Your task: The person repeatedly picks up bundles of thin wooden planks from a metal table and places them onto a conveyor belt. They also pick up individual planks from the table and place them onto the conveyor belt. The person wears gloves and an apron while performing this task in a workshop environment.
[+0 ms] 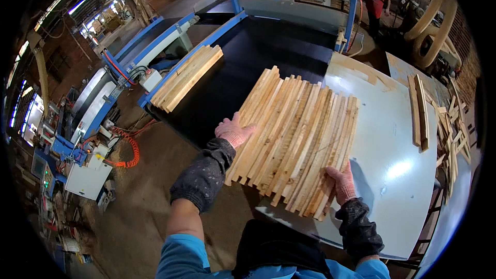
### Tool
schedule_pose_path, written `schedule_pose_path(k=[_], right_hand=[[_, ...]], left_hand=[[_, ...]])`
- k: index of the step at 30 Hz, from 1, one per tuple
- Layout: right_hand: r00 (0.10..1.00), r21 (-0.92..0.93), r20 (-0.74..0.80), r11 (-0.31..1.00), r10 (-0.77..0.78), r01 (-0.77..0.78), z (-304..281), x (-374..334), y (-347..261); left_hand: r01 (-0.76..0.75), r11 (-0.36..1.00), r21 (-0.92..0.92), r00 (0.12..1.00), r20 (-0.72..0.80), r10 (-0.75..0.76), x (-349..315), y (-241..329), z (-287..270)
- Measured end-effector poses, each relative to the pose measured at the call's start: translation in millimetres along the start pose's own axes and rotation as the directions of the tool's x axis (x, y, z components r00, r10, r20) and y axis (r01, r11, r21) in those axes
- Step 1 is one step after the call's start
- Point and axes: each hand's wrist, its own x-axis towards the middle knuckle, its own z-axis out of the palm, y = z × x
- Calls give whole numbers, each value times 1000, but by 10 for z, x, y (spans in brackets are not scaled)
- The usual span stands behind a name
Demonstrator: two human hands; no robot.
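A wide row of narrow wooden strips (294,139) lies side by side across the black conveyor belt and the pale metal table, their near ends uneven. My left hand (234,130), in a pink knit glove, presses against the row's left edge with its fingers over the strips. At the near right corner, my right hand (341,182), gloved alike, grips the row's edge, thumb on top and the other fingers partly hidden. Between them the two hands hold the row from both sides. Dark sleeve covers wrap both forearms.
A smaller bundle of strips (187,78) lies on the left of the black belt (279,46), under a blue frame. Two loose strips (419,111) lie on the metal table (385,212), beside scrap wood (454,134). A person in red (378,0) stands far right.
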Motion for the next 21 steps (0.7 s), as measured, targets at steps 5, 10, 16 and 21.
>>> schedule_pose_path(k=[5, 10, 16, 21], right_hand=[[999, 31, 24, 999, -35, 34, -127, 9, 148], [1000, -62, -25, 998, 6, -8, -115, 46, 251], [968, -276, 6, 930, -252, 244, -331, 292, 631], [999, -987, -5, -159, -44, -12, -442, 411, 375]], left_hand=[[32, 999, 27, 997, -64, -30, -87, 224, 225], [-59, 996, 74, 959, -274, 77, 67, 81, 644], [-90, 988, 124, 956, -267, 120, 240, 82, 687], [-108, 986, 130, 942, -305, 144, 304, 91, 733]])
